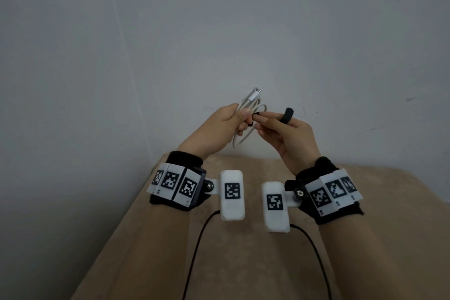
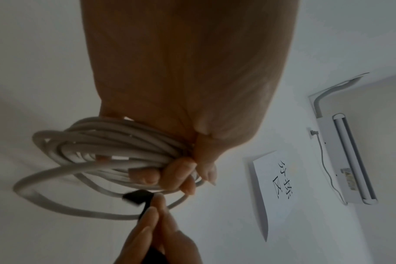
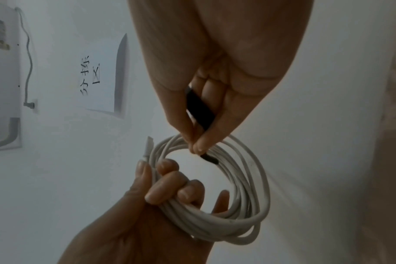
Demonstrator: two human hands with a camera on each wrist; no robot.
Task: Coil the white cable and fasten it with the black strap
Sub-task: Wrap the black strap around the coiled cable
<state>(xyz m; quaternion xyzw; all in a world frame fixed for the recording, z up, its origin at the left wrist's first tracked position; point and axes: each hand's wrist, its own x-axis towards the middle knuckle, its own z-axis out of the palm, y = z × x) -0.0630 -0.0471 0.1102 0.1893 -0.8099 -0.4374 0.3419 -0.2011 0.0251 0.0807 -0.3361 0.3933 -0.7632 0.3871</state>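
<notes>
Both hands are raised in front of a pale wall, meeting over the work. Left hand (image 1: 219, 126) has its fingers curled round one side of the white cable (image 3: 226, 218), already wound into a single bundle of several loops; clamping the turns together at one spot probably keeps the coil from springing apart while the other hand is busy. One plug end (image 1: 327, 94) sticks up out of the fist at about twelve o'clock.

Right hand (image 1: 285, 134) pinches the black strap (image 3: 200, 110) between thumb and forefinger, its free tip touching the loops on the side of the coil opposite the left hand's grip, at roughly one o'clock on the ring in the right wrist view. That placement suggests the strap is being fed round the bundle where nothing blocks it. In the head view the strap's far end curls up past the right knuckles at two o'clock. It is not yet wrapped or closed, so I judge coiling done and fastening only begun.

Count: one cable, one strap, two hands. Outward from these, each wrist carries one marker-covered band (image 1: 174, 184) with a white camera block, and a tan padded surface (image 1: 243, 263) lies below at six o'clock. One sheet of paper (image 2: 274, 187) with handwriting hangs on the wall.
</notes>
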